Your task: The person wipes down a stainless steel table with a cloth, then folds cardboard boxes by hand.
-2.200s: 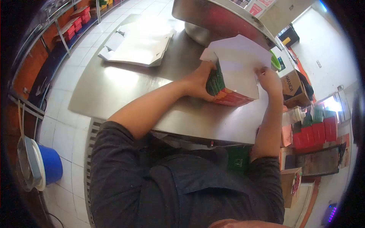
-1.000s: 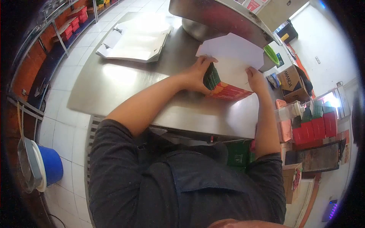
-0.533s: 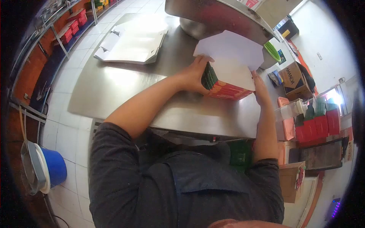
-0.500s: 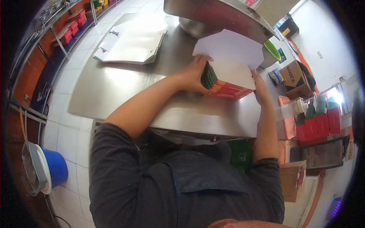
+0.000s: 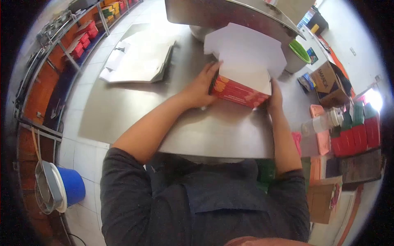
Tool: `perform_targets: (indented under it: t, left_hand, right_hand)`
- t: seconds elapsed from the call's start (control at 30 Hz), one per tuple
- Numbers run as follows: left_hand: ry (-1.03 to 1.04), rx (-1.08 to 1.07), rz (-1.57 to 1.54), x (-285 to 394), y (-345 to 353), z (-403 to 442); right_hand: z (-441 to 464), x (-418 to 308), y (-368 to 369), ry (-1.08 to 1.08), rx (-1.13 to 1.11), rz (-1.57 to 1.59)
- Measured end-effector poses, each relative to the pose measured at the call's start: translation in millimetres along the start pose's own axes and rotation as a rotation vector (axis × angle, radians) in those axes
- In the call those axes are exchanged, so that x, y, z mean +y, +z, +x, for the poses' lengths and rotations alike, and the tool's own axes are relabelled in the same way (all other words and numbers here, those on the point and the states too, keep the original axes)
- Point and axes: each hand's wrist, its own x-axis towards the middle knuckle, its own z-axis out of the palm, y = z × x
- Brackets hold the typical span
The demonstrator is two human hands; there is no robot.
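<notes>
Near the front of the steel table (image 5: 197, 135) stand nested red boxes (image 5: 240, 91) with white insides and raised white flaps. My left hand (image 5: 202, 87) grips their left side, thumb low and fingers up by the top edge. Against the right side lies my right hand (image 5: 276, 96), its fingers stretched along the cardboard and partly hidden behind the corner. To the left on the table rests a stack of flat white cardboard sheets (image 5: 137, 61), apart from both hands.
A large steel container (image 5: 230, 14) stands behind the boxes. Right of it are a green basket (image 5: 299, 51), a brown carton (image 5: 326, 84) and a clear bottle (image 5: 320, 125). A blue bucket (image 5: 72, 186) is at the lower left, beside shelves with red boxes (image 5: 78, 45).
My right hand has gone from the white inside to the outer right side. The boxes, held between both hands, have turned so the red front shows more and the green side is mostly hidden.
</notes>
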Motion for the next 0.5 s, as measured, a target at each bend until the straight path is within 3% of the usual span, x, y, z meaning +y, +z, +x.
perform_targets:
  t: [0.03, 0.13, 0.23, 0.3, 0.4, 0.5]
  left_hand:
    - [-0.034, -0.017, 0.000, 0, -3, 1]
    - [-0.028, 0.027, -0.260, -9, 2, -1]
    - [0.136, 0.202, -0.060, -11, 0, 4]
    - [0.108, 0.250, -0.116, -16, 1, 8]
    - [0.060, 0.265, -0.185, -15, 1, 9]
    - [0.107, 0.279, -0.222, -22, 7, 14]
  right_hand:
    - [3, 11, -10, -0.131, -0.045, -0.469]
    - [-9, 21, 9, -0.285, -0.116, -0.506]
    - [-30, -1, 31, -0.422, -0.166, -0.581]
    - [-39, -11, 36, -0.549, -0.245, -0.532]
    - [-50, -30, 36, -0.751, -0.342, -0.704]
    - [-50, -42, 30, -0.779, -0.487, -0.808]
